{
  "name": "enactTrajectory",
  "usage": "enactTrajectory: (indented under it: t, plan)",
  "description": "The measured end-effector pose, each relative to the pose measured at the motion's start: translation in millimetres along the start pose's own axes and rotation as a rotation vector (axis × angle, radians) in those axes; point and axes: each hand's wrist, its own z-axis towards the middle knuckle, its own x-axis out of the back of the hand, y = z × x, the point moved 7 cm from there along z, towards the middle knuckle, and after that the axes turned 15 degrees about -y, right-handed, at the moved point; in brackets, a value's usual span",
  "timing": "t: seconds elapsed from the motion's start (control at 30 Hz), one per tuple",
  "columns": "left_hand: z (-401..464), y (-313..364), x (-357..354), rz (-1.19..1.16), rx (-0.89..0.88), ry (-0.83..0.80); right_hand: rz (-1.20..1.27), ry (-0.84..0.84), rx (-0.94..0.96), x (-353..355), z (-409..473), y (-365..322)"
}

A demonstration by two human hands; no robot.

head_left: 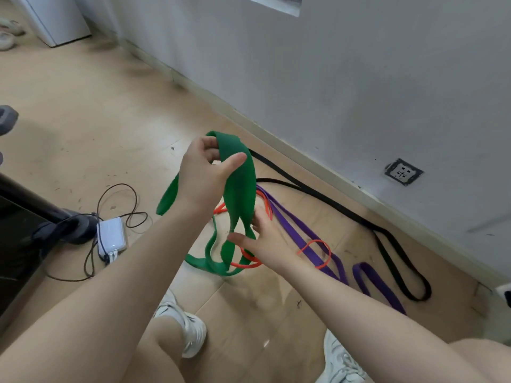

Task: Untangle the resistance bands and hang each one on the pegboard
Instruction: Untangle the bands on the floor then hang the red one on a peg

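Green band gripped up top by L hand, R hand fingers spread, touching its lower loop

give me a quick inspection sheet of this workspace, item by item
surface: wood floor, scuffed, with small specks of debris
job's things: green band lifted off the floor, its lower loop still down; orange band looped around the purple band; black band lies along the wall; pegboard not seen
clutter: shoes far left
grippers: left hand grips the green band's top; right hand open, fingers at the lower strands
cables: dark cord coiled by a white adapter
surroundings: grey wall, wall socket, white cabinet
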Motion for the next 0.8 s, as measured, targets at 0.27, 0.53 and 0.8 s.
enactTrajectory:
  t: [0.27, 0.53, 0.8]
  plan:
    - [-8.2, 4.0, 0.1, -0.513, 0.028, -0.024, 0.2, 0.156, 0.142, 34.7, -3.0, -37.8]
    - [-23.0, 70.2, -19.6, -0.555, -0.193, 0.002, 0.337, -0.032, 0.377, 79.1, -68.9, -111.1]
    - [-11.7, 93.5, 24.6, -0.5, -0.227, 0.15, 0.42, -0.188, 0.384, 68.6, -46.4, -169.6]
